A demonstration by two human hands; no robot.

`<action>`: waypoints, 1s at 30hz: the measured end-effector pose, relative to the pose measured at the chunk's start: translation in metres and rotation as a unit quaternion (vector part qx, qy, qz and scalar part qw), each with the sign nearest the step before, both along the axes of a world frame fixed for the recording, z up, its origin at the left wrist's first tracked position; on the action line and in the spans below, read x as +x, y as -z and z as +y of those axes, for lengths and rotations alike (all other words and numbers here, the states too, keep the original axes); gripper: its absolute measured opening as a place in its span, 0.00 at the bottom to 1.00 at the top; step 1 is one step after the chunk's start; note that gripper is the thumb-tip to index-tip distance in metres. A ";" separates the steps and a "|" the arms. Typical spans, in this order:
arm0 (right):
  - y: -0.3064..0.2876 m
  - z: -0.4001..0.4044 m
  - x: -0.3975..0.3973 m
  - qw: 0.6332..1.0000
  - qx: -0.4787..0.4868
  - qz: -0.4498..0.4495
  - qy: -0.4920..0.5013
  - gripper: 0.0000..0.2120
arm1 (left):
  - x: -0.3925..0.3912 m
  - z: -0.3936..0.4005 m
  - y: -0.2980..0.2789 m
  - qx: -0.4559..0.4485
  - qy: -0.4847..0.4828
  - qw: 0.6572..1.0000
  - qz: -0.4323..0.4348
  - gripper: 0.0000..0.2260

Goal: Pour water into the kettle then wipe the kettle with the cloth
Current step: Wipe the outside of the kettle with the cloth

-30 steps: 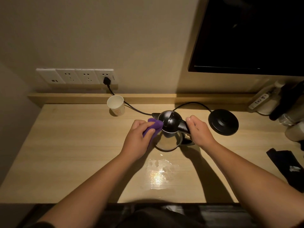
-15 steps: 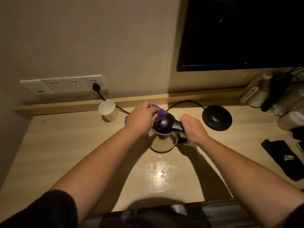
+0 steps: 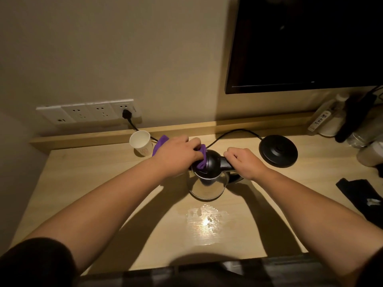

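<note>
A steel kettle (image 3: 207, 186) with a black lid stands on the wooden desk (image 3: 83, 183), off its base. My left hand (image 3: 176, 155) presses a purple cloth (image 3: 202, 158) against the far left side of the lid; part of the cloth sticks out behind my wrist. My right hand (image 3: 244, 162) is closed around the kettle's black handle, which it mostly hides. A white paper cup (image 3: 141, 142) stands upright to the left, close to the cloth.
The black kettle base (image 3: 278, 151) sits to the right, its cord running to a wall socket strip (image 3: 89, 110). A wet patch (image 3: 205, 222) shines in front of the kettle. Bottles (image 3: 331, 119) and a dark cloth item (image 3: 360, 195) crowd the right edge. A dark screen (image 3: 306, 42) hangs above.
My left hand has carried the purple cloth from the kettle's near left side up and around to the far side of the lid. My right hand has stayed on the handle.
</note>
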State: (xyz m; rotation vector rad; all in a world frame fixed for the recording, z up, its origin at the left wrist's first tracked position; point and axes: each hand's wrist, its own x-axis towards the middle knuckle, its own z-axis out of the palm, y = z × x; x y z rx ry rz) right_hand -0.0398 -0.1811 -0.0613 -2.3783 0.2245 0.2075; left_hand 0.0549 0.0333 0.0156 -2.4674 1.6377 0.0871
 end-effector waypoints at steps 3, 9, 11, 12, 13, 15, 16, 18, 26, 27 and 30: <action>-0.001 -0.002 0.001 1.000 0.005 0.001 -0.004 0.15 | 0.003 -0.002 0.000 0.008 0.014 1.000 0.005 0.17; 0.002 -0.002 0.000 1.000 -0.009 -0.001 -0.022 0.15 | 0.002 0.012 0.003 0.044 0.029 0.983 0.173 0.18; 0.003 -0.004 -0.001 1.000 -0.016 -0.004 -0.026 0.16 | 0.002 0.022 0.004 0.053 0.005 0.949 0.310 0.16; 0.004 -0.005 -0.001 0.999 -0.017 -0.003 -0.030 0.15 | 0.000 0.028 0.005 0.035 -0.022 0.928 0.371 0.15; 0.004 -0.005 -0.001 0.999 -0.016 -0.003 -0.035 0.15 | -0.002 0.032 0.006 -0.005 -0.054 0.914 0.403 0.15; 0.004 -0.006 0.000 0.999 -0.010 0.001 -0.038 0.15 | -0.002 0.033 0.009 -0.112 -0.110 0.910 0.383 0.15; 0.004 -0.006 0.001 0.999 -0.010 0.004 -0.039 0.15 | -0.003 0.029 0.009 -0.150 -0.127 0.917 0.348 0.15; 0.002 -0.006 0.003 0.999 -0.016 0.006 -0.049 0.16 | -0.009 0.014 0.005 -0.169 -0.119 0.939 0.276 0.17; 0.003 -0.001 -0.003 1.000 -0.013 -0.024 -0.002 0.17 | -0.015 -0.053 0.001 0.003 -0.053 0.994 0.093 0.17; 0.004 -0.001 -0.002 0.999 -0.044 -0.022 -0.020 0.16 | -0.009 -0.058 0.001 0.023 -0.069 0.993 0.098 0.16; 0.009 0.000 0.000 0.992 -0.116 -0.013 -0.045 0.11 | 0.009 -0.068 0.002 0.071 -0.121 0.978 0.157 0.16</action>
